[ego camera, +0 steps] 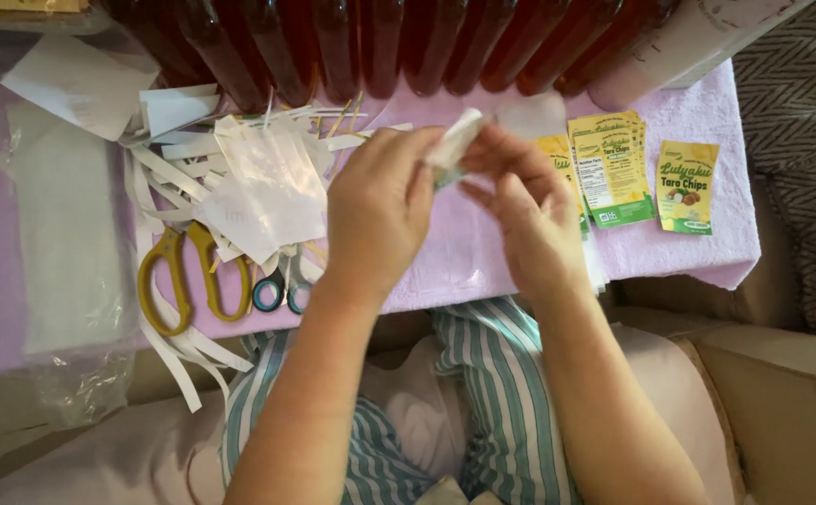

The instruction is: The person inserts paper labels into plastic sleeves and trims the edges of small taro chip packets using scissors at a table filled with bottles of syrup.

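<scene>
My left hand (378, 213) and right hand (531, 213) pinch a small white label (454, 140) between fingertips above the pink cloth (445, 252); peeling slowly from one corner should serve best. Printed stickers (613, 168) lie right, yellow scissors (188, 276) left, bottles (380, 42) far.

Two scissors (193, 276), several label stickers (686, 187)
</scene>
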